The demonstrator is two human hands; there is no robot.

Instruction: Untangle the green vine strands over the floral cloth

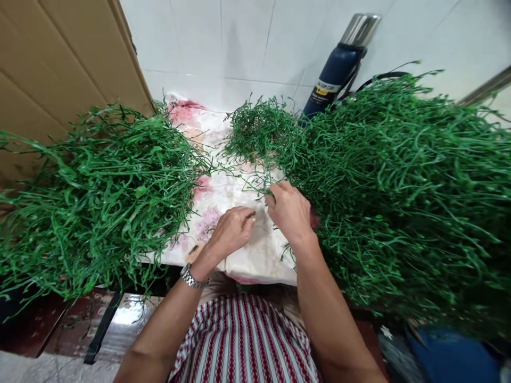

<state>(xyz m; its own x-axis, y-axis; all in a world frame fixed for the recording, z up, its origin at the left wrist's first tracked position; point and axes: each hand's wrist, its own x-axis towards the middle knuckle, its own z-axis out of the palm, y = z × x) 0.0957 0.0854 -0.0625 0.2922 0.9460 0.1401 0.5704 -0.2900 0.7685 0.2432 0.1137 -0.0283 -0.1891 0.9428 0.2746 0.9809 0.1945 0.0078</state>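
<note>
Head view: a navy flask point(327, 80) stands by the tiled wall point(255, 48), its steel cap point(359, 29) on, so I can't see what's inside. In front of it, over the flower-printed surface point(271, 258), the right hand point(288, 210) has its grip closed on a few thin green stems point(261, 187). The left hand point(235, 229) is nearer the person and farther left of the flask, fingers curled in; I can't tell whether that grip has anything in it. Just left of the flask's foot sits a small budded clump point(263, 125). A big heap point(399, 186) spreads to the flask's right, another pile point(99, 186) well off to its left. Whether the blue thing point(455, 356) low on the flask's right is a container, I can't make out.
</note>
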